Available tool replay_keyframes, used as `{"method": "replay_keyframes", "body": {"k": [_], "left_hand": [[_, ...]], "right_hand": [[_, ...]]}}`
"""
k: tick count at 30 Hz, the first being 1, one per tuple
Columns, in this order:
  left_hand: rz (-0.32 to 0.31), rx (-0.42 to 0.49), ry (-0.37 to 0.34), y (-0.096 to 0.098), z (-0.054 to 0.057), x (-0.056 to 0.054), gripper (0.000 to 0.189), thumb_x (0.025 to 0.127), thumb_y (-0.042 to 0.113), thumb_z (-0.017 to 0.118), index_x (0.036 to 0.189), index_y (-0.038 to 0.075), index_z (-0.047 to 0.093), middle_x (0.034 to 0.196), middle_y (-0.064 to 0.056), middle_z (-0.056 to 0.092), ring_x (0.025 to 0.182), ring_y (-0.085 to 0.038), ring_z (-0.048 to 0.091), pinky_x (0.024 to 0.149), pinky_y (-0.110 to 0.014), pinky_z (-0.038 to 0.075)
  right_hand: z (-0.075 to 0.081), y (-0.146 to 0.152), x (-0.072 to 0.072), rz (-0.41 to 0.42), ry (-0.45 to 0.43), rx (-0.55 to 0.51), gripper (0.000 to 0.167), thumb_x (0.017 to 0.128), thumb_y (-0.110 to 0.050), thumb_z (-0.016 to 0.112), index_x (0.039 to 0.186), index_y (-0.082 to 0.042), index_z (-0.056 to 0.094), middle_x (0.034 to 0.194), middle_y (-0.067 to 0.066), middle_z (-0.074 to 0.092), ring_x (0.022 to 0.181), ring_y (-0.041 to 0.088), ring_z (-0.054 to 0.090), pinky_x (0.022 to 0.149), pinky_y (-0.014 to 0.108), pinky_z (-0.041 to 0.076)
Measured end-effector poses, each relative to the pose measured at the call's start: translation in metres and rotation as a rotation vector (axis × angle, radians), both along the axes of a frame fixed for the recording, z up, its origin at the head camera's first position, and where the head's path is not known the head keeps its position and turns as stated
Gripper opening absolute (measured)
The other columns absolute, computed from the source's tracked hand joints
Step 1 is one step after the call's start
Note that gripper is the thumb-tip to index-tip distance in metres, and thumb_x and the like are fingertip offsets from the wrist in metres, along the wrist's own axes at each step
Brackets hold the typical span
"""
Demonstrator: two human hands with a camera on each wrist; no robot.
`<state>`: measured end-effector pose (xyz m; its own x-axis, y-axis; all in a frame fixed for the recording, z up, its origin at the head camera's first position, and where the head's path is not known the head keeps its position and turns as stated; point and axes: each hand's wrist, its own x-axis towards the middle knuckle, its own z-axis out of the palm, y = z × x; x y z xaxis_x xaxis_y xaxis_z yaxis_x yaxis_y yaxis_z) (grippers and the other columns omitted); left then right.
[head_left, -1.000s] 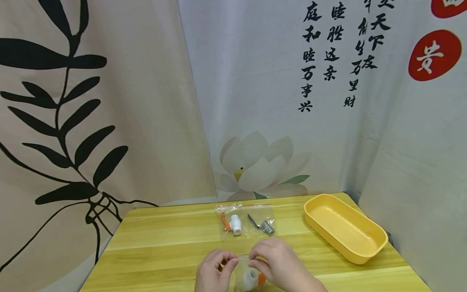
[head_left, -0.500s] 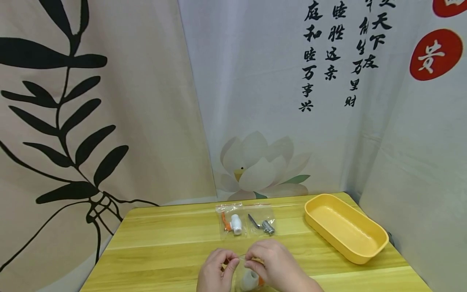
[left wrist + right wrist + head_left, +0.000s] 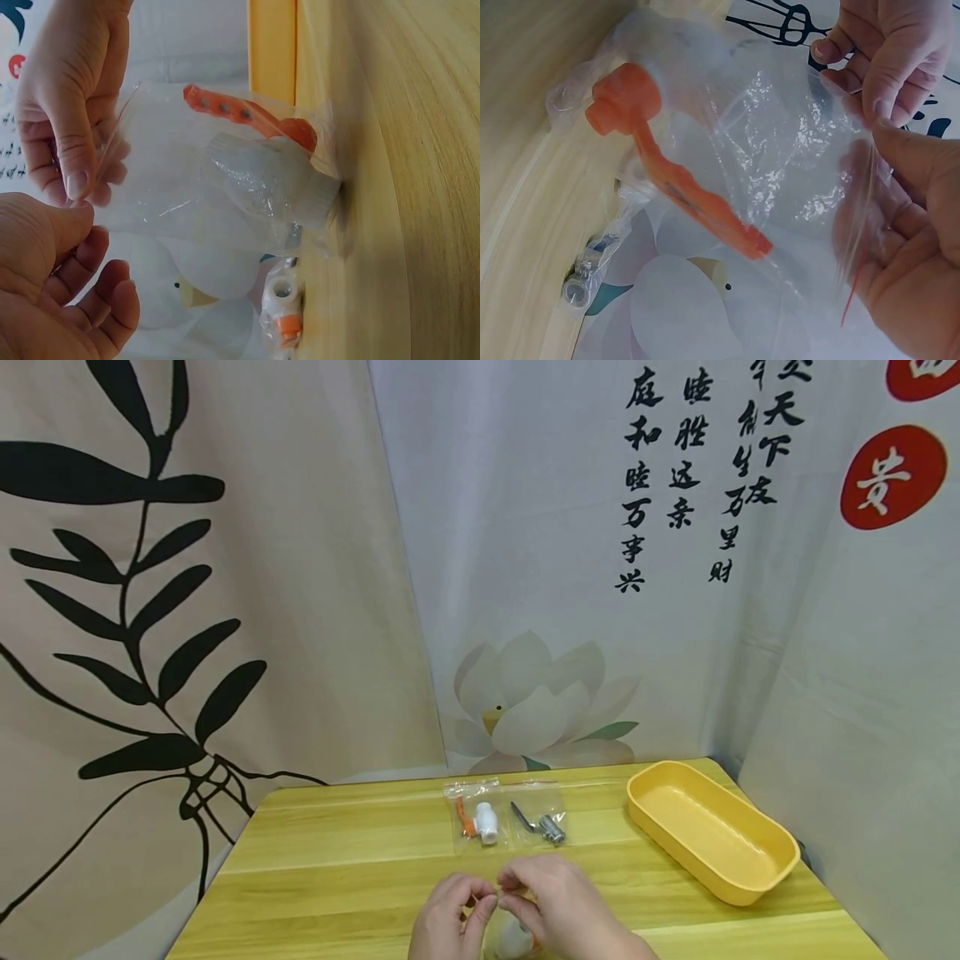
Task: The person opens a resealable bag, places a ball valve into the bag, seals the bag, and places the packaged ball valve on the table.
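Between my hands stands a clear zip-lock bag (image 3: 161, 180), its top edge pinched from both sides. My left hand (image 3: 452, 917) grips that edge between thumb and index finger. Opposite it, my right hand (image 3: 566, 902) pinches the edge close by, the fingertips of both hands nearly meeting. Inside the bag lies a white plastic ball valve (image 3: 262, 176) with an orange lever handle (image 3: 690, 199). The bag's lower end is at the wooden table (image 3: 337, 868). A thin red line (image 3: 851, 292) runs along the bag's mouth. In the head view my hands partly hide the valve.
Farther back on the table lie two more clear bags. One holds a white valve (image 3: 486, 822) with an orange handle, the other a metal fitting (image 3: 551, 829) and a dark lever (image 3: 521, 815). At the right stands a yellow tray (image 3: 720, 831). Printed curtains (image 3: 525, 568) hang behind.
My hands have drawn together along the bag's top edge: the right has shifted left, the left slightly right. The things at the back have stayed put.
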<state>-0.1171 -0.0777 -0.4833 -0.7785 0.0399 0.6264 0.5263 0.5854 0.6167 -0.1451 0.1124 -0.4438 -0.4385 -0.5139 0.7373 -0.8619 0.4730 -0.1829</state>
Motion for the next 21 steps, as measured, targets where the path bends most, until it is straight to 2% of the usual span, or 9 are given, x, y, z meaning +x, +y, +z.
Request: {"method": "replay_keyframes", "body": {"k": [4,12,21], "left_hand": [[0.003,0.007,0.017,-0.0002,-0.0008,-0.0003,0.019,0.092,0.014,0.082,0.089,0.028,0.069,0.089,0.017,0.067,0.082,0.002,0.056,0.06,-0.017,0.048],[0.01,0.023,0.09,-0.0001,-0.0028,-0.0039,0.022,0.088,0.009,0.084,0.087,0.026,0.07,0.087,0.018,0.067,0.079,0.0,0.058,0.059,-0.016,0.048],[0.005,0.038,0.111,0.0004,-0.0051,-0.0047,0.024,0.088,0.01,0.084,0.086,0.028,0.07,0.086,0.019,0.067,0.078,0.002,0.057,0.057,-0.017,0.047]], "right_hand": [[0.0006,-0.0013,-0.0001,-0.002,-0.024,0.006,0.022,0.087,-0.014,0.089,0.102,-0.017,0.073,0.088,-0.01,0.076,0.078,-0.002,0.067,0.073,0.011,0.054],[-0.0005,-0.0004,-0.0015,-0.022,0.013,0.042,0.016,0.086,-0.013,0.09,0.092,-0.02,0.077,0.087,-0.013,0.076,0.078,-0.003,0.066,0.073,0.012,0.053],[0.0004,0.0009,-0.0009,-0.031,-0.004,0.063,0.013,0.088,-0.015,0.088,0.091,-0.021,0.076,0.084,-0.015,0.074,0.076,-0.006,0.062,0.071,0.011,0.051]]}}
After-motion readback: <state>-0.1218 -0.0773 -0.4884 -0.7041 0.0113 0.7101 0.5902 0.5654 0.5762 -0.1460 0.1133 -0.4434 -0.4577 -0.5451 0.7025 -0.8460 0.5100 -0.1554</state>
